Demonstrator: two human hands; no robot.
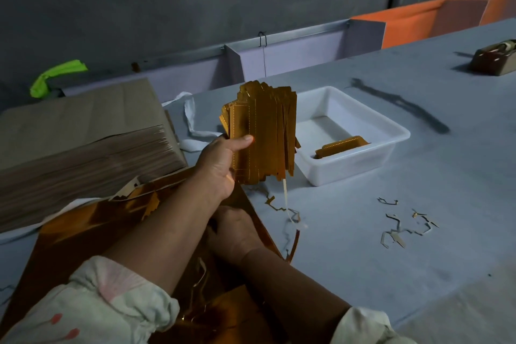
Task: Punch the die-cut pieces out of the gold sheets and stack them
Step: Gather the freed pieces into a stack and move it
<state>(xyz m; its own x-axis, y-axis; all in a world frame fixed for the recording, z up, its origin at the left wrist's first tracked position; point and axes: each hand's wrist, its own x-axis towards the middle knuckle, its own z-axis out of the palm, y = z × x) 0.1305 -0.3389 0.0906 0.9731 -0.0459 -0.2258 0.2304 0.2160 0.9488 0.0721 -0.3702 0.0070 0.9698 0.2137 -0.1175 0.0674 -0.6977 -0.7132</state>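
A bundle of gold die-cut pieces is held upright by the left grip, with the thumb pressed across the front face and the fingers wrapped behind, so that the bundle is raised clear of the desk. A thin pale strip is seen hanging from the bundle's lower edge. The right grip is laid low on the gold sheet, partly covered by the left forearm; whether anything is pinched there cannot be told. The gold sheet is spread at the near edge of the desk, under both arms. Just right of the bundle a white plastic tray is set on the desk, and a few gold pieces are lain in its near corner. Thin offcut scraps are scattered on the desk near the tray. To the left a thick stack of brown sheets is placed, with a white cloth behind the bundle. A small brown box is seen well apart, at the far right.
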